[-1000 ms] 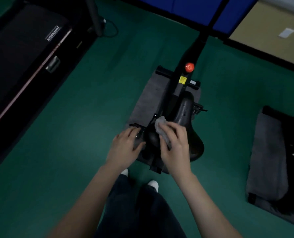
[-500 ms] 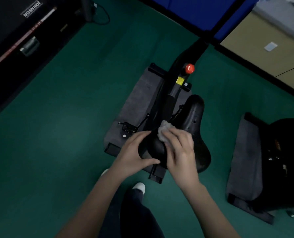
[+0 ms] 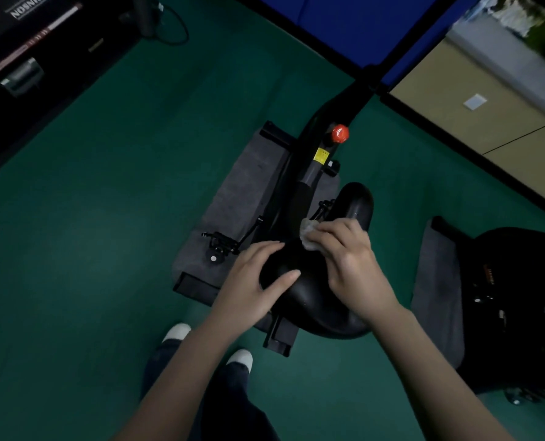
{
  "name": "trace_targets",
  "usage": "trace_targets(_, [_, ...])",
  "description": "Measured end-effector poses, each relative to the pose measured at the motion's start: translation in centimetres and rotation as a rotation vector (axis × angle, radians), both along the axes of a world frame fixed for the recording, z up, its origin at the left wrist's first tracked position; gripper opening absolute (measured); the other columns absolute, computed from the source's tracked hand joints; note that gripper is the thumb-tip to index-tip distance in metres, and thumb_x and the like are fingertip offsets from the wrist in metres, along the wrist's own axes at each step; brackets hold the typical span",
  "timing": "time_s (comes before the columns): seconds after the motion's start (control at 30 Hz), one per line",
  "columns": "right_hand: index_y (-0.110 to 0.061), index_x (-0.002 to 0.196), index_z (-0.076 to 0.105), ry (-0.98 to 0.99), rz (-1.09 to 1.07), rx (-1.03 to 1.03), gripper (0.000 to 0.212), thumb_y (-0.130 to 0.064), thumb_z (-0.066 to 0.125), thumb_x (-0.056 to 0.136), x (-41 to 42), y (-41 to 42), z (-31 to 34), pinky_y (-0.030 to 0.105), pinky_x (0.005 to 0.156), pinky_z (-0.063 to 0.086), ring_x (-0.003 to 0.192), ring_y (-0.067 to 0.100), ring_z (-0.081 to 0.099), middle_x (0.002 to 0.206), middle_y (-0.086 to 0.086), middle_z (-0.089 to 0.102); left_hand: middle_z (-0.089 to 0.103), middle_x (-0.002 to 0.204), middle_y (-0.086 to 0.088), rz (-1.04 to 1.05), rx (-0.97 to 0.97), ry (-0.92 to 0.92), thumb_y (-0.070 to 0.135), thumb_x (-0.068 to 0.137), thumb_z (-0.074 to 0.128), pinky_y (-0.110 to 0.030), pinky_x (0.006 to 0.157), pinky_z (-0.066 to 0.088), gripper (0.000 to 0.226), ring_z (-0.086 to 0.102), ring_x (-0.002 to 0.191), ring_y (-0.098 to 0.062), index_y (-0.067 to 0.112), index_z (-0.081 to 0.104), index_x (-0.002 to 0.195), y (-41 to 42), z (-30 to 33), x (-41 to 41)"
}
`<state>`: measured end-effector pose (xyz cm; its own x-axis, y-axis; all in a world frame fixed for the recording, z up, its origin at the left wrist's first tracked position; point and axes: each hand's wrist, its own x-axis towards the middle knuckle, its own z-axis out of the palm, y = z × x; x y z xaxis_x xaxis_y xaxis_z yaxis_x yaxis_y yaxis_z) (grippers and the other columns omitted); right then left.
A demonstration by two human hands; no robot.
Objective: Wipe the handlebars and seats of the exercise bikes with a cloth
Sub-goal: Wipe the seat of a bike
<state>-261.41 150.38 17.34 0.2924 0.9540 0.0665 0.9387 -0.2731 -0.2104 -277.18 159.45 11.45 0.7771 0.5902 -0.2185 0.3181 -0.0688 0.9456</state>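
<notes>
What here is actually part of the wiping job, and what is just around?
In use: cloth under the right hand; bike seat, steadied by the left hand.

Just around: treadmill, grey mat, red knob, second bike.

A gym room: green rubber floor (image 3: 90,249), an exercise bike (image 3: 312,173) on a grey mat (image 3: 233,198), a treadmill (image 3: 26,58) at the far left
</notes>
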Motion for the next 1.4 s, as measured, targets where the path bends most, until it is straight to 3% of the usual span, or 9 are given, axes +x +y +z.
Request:
trace_targets(0.3, [-0.005, 0.108, 0.068, -0.065, -0.167, 0.067, 0.031, 0.009, 0.060, 0.082, 5.3, 4.2, 0.7, 0.046, 0.081, 0.041, 0.103, 0.034, 0.053, 0.109, 0.009, 0.064, 0.050, 0.123, 0.020, -0.012, 0.055, 0.045, 0.048, 0.089, 0.057, -0.025, 0.105, 0.030, 0.038, 0.042, 0.121, -0.004, 0.029, 0.059, 0.122, 0.5, -0.1, 4.4])
trace_targets(0.43, [-0.006, 0.106, 0.068, -0.049, 0.030, -0.010, 0.034, 0.010, 0.062, 0.077, 3.4, 2.1, 0.0, 0.044, 0.077, 0.043, 0.102, 0.031, 0.053, 0.108, 0.008, 0.063, 0.055, 0.122, 0.016, -0.018, 0.109, 0.053, 0.045, 0.089, 0.057, -0.035, 0.104, 0.038, 0.035, 0.049, 0.118, -0.007, 0.027, 0.062, 0.118, 0.5, 0.0, 5.6])
trace_targets(0.53, [-0.005, 0.111, 0.067, -0.055, 0.040, 0.009, 0.035, 0.008, 0.063, 0.079, 4.5, 2.2, 0.1, 0.038, 0.081, 0.039, 0.104, 0.029, 0.050, 0.111, 0.010, 0.063, 0.057, 0.119, 0.017, 0.006, 0.105, 0.025, 0.050, 0.083, 0.054, -0.032, 0.103, 0.039, 0.042, 0.051, 0.116, -0.006, 0.026, 0.065, 0.116, 0.4, 0.0, 5.5])
trace_targets(0.67, [-0.003, 0.110, 0.067, -0.020, -0.172, 0.171, 0.027, 0.007, 0.059, 0.086, 7.1, 3.7, 0.1, 0.041, 0.087, 0.042, 0.104, 0.032, 0.052, 0.110, 0.011, 0.063, 0.057, 0.118, 0.019, 0.010, 0.093, -0.002, 0.042, 0.087, 0.061, -0.030, 0.102, 0.040, 0.035, 0.051, 0.116, -0.004, 0.026, 0.065, 0.117, 0.4, -0.2, 5.4])
trace_targets(0.77, [-0.004, 0.111, 0.066, 0.159, -0.351, 0.341, 0.025, 0.003, 0.058, 0.089, 7.5, 2.6, 0.1, 0.021, 0.096, 0.038, 0.106, 0.027, 0.052, 0.111, 0.008, 0.063, 0.058, 0.117, 0.019, 0.026, 0.092, -0.019, 0.035, 0.089, 0.064, -0.033, 0.103, 0.041, 0.030, 0.052, 0.116, -0.003, 0.025, 0.066, 0.117, 0.3, -0.4, 5.3])
trace_targets(0.97, [-0.003, 0.112, 0.068, 0.214, -0.199, 0.313, 0.035, 0.013, 0.059, 0.082, 2.9, -2.5, -1.2, 0.033, 0.104, 0.037, 0.115, 0.024, 0.047, 0.116, 0.010, 0.060, 0.061, 0.115, 0.016, 0.038, 0.109, -0.032, 0.041, 0.086, 0.059, -0.029, 0.102, 0.042, 0.036, 0.055, 0.113, -0.002, 0.023, 0.068, 0.115, 0.2, 0.0, 5.4])
trace_targets(1.13, [0.000, 0.116, 0.065, 0.203, -0.207, 0.369, 0.035, 0.013, 0.057, 0.084, 5.7, -0.4, -1.0, 0.034, 0.103, 0.038, 0.115, 0.027, 0.049, 0.119, 0.013, 0.060, 0.062, 0.114, 0.015, 0.041, 0.093, -0.037, 0.037, 0.087, 0.064, -0.025, 0.102, 0.041, 0.033, 0.055, 0.112, -0.002, 0.020, 0.069, 0.114, 0.4, 0.1, 5.5])
trace_targets(1.23, [-0.002, 0.116, 0.063, 0.360, -0.404, 0.450, 0.031, 0.007, 0.055, 0.088, 8.1, 2.2, -0.9, 0.031, 0.101, 0.041, 0.112, 0.024, 0.054, 0.115, 0.010, 0.061, 0.062, 0.115, 0.014, 0.044, 0.097, -0.036, 0.030, 0.088, 0.065, -0.019, 0.101, 0.039, 0.029, 0.055, 0.113, -0.002, 0.020, 0.068, 0.115, 0.3, 0.0, 5.4])
trace_targets(1.4, [-0.005, 0.121, 0.056, 0.930, -0.782, 0.521, 0.025, -0.005, 0.048, 0.097, 8.7, 3.0, -1.4, 0.040, 0.105, 0.043, 0.112, 0.021, 0.059, 0.118, 0.009, 0.063, 0.062, 0.116, 0.015, 0.045, 0.095, -0.033, 0.033, 0.087, 0.063, -0.023, 0.102, 0.040, 0.031, 0.054, 0.114, -0.001, 0.021, 0.068, 0.115, 0.2, -0.1, 5.2])
